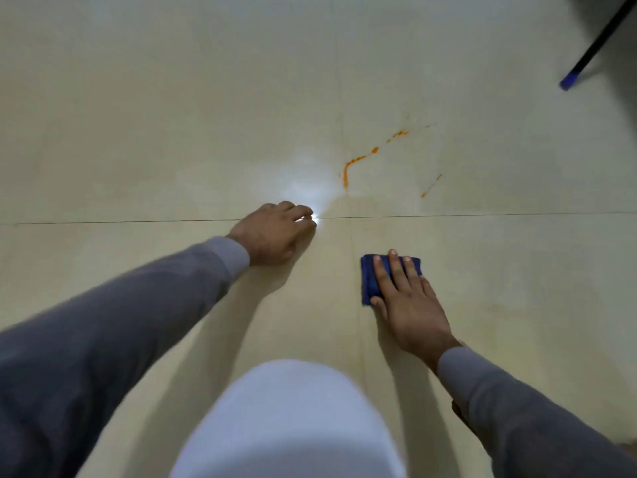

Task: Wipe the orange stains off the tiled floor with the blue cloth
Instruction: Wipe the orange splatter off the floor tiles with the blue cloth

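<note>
On the tiled floor point(138, 115), just right of the vertical grout line and a little on the near side of the horizontal one, the folded blue cloth point(370, 281) lies flat under the right hand point(408, 301). That hand's fingers point(396, 267) are straight and spread over the cloth, pressing it down rather than curling round it; the thumb rests at the cloth's near edge. The orange stains point(355, 162) sit on the far side of the horizontal grout line: a curved streak close to the vertical line, with smaller dashes trailing away to the far right and another short run of specks to the right of the streak. Cloth and stains are apart, with bare tile between them.

The stains look unsmeared, so I judge the wiping has not reached them yet. The next move calls for sliding the cloth forward across the grout line, keeping the palm flat and the pressure even, then sweeping rightward to catch the scattered dashes.

The left hand point(275, 232) is planted on the floor at the horizontal grout line, fingers loosely bent and holding nothing, arm extended as a brace. A bright glare lies just beyond its fingertips. A dark pole with a blue tip point(568, 81) lies at the far right.
</note>
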